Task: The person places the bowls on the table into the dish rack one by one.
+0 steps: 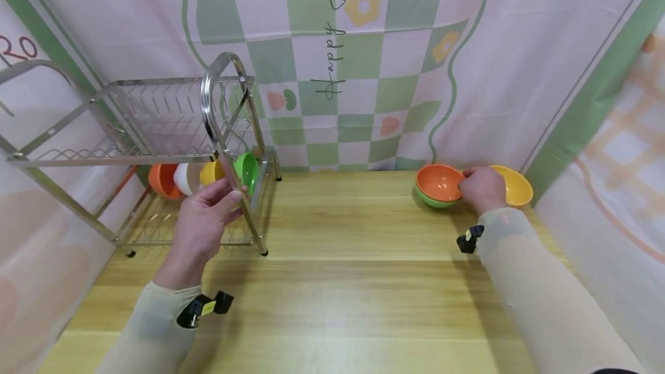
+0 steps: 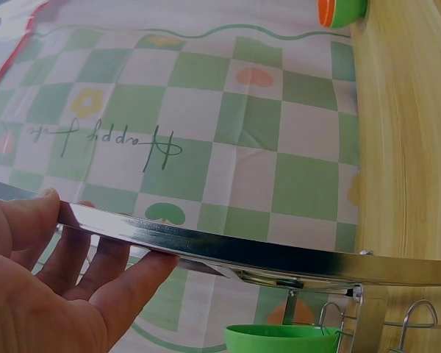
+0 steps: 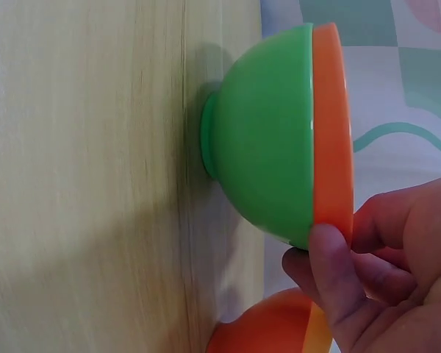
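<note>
The left hand [image 1: 200, 221] gripped the side of a shiny metal rack [image 1: 119, 161]. The right hand [image 1: 484, 189] pinched the rim of a round orange bowl [image 1: 439, 182], which sat inside a round green bowl [image 3: 268, 132] on the brown wooden table [image 1: 332, 293].

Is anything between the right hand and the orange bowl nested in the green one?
Nothing visible is: the right hand pinches the rim of the orange bowl. The yellow bowl sits on the hand's other side.
</note>
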`<move>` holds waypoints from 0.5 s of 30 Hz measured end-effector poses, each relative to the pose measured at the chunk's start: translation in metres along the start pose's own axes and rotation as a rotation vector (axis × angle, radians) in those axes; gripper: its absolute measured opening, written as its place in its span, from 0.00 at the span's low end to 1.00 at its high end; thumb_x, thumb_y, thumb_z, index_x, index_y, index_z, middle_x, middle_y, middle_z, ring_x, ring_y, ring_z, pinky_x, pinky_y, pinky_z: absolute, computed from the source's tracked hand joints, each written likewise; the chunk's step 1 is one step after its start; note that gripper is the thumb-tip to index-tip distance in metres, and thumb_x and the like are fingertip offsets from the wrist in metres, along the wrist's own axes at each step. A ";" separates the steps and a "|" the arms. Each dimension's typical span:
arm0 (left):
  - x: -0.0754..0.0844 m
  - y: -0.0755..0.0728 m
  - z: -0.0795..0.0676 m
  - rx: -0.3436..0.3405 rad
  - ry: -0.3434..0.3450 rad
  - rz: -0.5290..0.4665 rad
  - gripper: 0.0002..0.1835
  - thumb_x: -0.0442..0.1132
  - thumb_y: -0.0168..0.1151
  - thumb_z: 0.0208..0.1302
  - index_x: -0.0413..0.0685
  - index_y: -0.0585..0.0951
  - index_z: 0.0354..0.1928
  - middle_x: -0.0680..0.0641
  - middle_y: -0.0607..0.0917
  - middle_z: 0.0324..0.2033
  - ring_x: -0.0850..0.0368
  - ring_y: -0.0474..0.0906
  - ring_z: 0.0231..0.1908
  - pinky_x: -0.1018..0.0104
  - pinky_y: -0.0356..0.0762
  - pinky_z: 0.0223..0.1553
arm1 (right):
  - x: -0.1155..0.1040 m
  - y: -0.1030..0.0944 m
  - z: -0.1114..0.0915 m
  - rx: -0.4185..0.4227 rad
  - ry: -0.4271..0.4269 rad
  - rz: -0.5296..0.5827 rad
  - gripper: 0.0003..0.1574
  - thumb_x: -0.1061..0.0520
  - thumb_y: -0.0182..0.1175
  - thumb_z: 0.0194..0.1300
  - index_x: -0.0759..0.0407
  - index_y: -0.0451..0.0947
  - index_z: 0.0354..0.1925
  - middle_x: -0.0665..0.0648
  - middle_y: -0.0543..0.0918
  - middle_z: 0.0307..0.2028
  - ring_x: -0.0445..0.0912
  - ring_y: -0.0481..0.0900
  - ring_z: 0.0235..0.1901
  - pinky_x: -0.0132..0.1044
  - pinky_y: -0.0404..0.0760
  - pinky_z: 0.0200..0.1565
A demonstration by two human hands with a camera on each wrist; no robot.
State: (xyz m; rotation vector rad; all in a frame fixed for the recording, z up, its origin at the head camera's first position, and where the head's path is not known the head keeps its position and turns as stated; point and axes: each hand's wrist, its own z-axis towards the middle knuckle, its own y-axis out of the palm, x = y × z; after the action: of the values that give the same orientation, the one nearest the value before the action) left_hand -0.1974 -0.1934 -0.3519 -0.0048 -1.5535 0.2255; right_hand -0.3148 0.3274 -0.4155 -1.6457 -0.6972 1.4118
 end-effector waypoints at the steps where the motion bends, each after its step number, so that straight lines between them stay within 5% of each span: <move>1: 0.000 0.000 0.000 0.000 0.001 0.001 0.22 0.38 0.59 0.73 0.54 0.76 0.67 0.45 0.79 0.55 0.49 0.76 0.56 0.54 0.79 0.52 | 0.000 0.000 0.000 -0.002 0.006 0.004 0.25 0.61 0.53 0.65 0.76 0.75 0.56 0.75 0.76 0.54 0.66 0.71 0.49 0.61 0.72 0.55; 15: -0.001 -0.001 0.000 -0.012 0.021 -0.012 0.22 0.39 0.59 0.73 0.52 0.77 0.67 0.44 0.79 0.55 0.49 0.76 0.56 0.55 0.79 0.52 | -0.005 -0.009 -0.005 0.007 0.026 0.063 0.27 0.61 0.51 0.65 0.74 0.74 0.59 0.74 0.76 0.56 0.66 0.70 0.52 0.60 0.73 0.56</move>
State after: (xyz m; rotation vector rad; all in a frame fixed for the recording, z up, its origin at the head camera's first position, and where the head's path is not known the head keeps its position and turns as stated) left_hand -0.1972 -0.1944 -0.3529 -0.0074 -1.5335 0.2062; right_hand -0.3105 0.3266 -0.4049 -1.6908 -0.6301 1.4326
